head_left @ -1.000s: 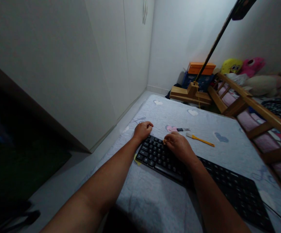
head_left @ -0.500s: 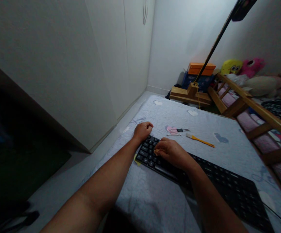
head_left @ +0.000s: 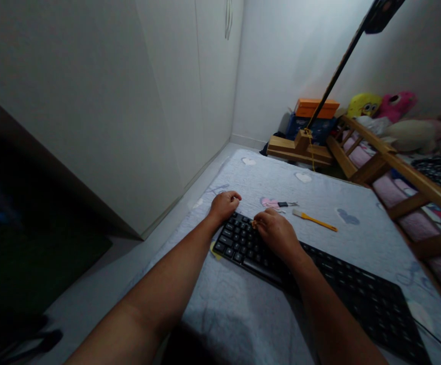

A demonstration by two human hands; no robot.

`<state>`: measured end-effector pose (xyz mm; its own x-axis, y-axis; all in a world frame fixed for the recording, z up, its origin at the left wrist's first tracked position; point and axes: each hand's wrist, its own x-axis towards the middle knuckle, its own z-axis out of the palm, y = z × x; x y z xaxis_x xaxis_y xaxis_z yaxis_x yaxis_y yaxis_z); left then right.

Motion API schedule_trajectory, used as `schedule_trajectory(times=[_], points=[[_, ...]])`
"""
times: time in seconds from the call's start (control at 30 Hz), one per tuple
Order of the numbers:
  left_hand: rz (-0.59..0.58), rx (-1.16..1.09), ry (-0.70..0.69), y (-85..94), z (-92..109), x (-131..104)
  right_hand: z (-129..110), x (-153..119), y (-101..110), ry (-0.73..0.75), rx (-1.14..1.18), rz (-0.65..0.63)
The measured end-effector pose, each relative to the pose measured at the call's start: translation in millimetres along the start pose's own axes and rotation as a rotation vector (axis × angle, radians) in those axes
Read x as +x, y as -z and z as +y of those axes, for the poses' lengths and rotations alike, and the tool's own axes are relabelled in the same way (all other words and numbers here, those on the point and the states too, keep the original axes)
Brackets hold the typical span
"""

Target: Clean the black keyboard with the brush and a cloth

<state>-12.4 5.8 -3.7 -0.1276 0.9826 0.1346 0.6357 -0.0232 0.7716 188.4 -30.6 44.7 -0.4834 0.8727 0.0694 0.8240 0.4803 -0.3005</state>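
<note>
Two bare hands are at one black keyboard, which lies on a quilt. The right hand is above the keys, its fingers pinched together on a small brownish piece; what this piece is, I cannot tell. To the left of it, the left hand is at the far left corner of the keyboard with bent fingers; whether they grip the edge, I cannot tell. The keyboard passes under the right hand and continues to its right. Just beyond this hand lies a small tool with a black handle, and to its right a yellow brush.
</note>
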Motion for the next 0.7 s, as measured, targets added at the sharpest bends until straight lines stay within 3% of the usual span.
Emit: schedule_trajectory(times=[0.17,0.27,0.5,0.6,0.7], points=[[0.008,-0.022,-0.009,-0.7,-3,0,4,1,1,-0.07,-0.023,0.067],[0.013,-0.025,-0.012,-1.0,-3,0,2,1,3,-0.024,0.052,0.075],[0.016,-0.031,-0.022,-1.4,-4,0,-23,-9,5,0.285,0.318,-0.15],[0.01,-0.021,-0.018,-0.9,-3,1,-28,-11,3,0.324,0.297,-0.21],[0.004,-0.015,-0.019,-0.1,-2,0,-26,-9,1,0.273,0.226,-0.196]])
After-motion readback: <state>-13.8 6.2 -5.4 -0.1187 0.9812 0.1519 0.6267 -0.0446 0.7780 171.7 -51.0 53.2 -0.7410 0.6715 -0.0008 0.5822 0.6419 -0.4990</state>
